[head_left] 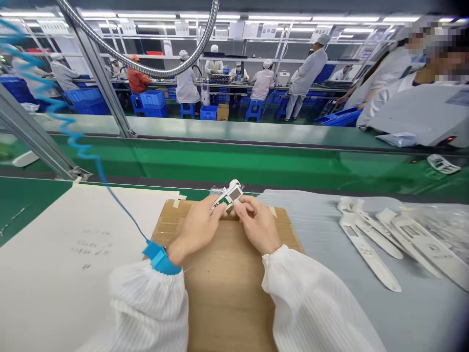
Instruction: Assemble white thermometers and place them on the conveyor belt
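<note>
Presently, the left hand (200,227) and right hand (256,225) are closed in fingertip pinches on a small white plastic part (231,193) with a rectangular window, held just above the far edge of a cardboard sheet (227,288); a blue wrist strap (159,257) circles the left wrist.

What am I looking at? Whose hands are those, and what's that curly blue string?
This picture comes from a camera worn on a person's head, so you see what they see. Their left hand and right hand hold a small white part with a little window, above a piece of cardboard. A blue strap on the left wrist joins a curly blue cord. Nearby lie a paper sheet with writing and long white strips. Farther off, other people work at benches.
</note>
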`<control>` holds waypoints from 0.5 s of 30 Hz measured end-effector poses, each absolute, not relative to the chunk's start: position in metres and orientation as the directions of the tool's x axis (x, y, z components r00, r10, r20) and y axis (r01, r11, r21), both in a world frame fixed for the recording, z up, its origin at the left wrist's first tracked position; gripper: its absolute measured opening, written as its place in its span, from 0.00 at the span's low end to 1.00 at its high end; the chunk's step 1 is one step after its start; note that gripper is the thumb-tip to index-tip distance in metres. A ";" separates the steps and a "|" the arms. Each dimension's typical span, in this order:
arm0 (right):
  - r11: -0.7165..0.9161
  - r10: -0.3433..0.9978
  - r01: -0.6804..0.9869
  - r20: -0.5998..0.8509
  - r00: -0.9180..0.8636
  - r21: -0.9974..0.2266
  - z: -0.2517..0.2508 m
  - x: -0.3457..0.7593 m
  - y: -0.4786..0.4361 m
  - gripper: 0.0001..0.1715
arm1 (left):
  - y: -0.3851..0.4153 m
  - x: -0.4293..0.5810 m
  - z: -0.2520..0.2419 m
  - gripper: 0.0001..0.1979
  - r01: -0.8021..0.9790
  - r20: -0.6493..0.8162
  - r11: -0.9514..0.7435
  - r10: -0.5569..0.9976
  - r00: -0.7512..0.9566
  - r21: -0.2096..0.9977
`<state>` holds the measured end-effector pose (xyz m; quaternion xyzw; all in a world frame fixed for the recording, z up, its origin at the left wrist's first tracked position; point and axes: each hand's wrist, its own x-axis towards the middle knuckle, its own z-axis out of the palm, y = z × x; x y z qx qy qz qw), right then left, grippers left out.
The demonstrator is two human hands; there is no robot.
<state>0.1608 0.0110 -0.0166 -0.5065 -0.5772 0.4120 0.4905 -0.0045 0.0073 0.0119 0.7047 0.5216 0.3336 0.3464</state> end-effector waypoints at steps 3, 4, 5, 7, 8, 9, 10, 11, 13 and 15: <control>0.286 0.931 0.403 0.352 0.098 -0.869 -0.014 0.169 0.013 0.18 | 0.008 -0.009 0.011 0.12 0.498 0.079 -0.184 0.971 0.224 0.847; 0.346 0.896 0.481 0.436 0.084 -0.806 -0.014 0.172 0.014 0.17 | 0.008 -0.009 0.011 0.11 0.522 0.072 -0.179 0.973 0.218 0.834; 0.405 0.858 0.551 0.511 0.046 -0.730 -0.014 0.175 0.016 0.15 | 0.007 -0.009 0.012 0.11 0.552 0.067 -0.175 0.975 0.211 0.816; 0.486 0.786 0.666 0.616 -0.049 -0.567 -0.016 0.180 0.020 0.10 | 0.006 -0.008 0.013 0.10 0.598 0.060 -0.180 0.975 0.216 0.781; 0.501 0.758 0.711 0.646 -0.086 -0.493 -0.018 0.182 0.022 0.08 | 0.005 -0.007 0.013 0.10 0.609 0.059 -0.184 0.974 0.220 0.772; 0.505 0.738 0.747 0.665 -0.116 -0.431 -0.019 0.183 0.023 0.08 | 0.004 -0.006 0.014 0.10 0.613 0.058 -0.183 0.974 0.218 0.769; 0.504 0.725 0.774 0.675 -0.137 -0.384 -0.021 0.183 0.023 0.09 | 0.005 -0.005 0.013 0.09 0.611 0.057 -0.174 0.977 0.206 0.772; 0.502 0.719 0.789 0.678 -0.154 -0.353 -0.022 0.182 0.022 0.11 | 0.005 -0.004 0.013 0.09 0.606 0.053 -0.155 0.982 0.183 0.781; 0.524 0.721 0.780 0.667 -0.190 -0.344 -0.022 0.179 0.018 0.12 | 0.009 -0.005 0.011 0.10 0.576 0.030 -0.090 0.993 0.113 0.812; 0.547 0.740 0.733 0.643 -0.198 -0.404 -0.020 0.174 0.013 0.13 | 0.014 -0.007 0.009 0.11 0.505 -0.006 -0.008 1.000 0.026 0.863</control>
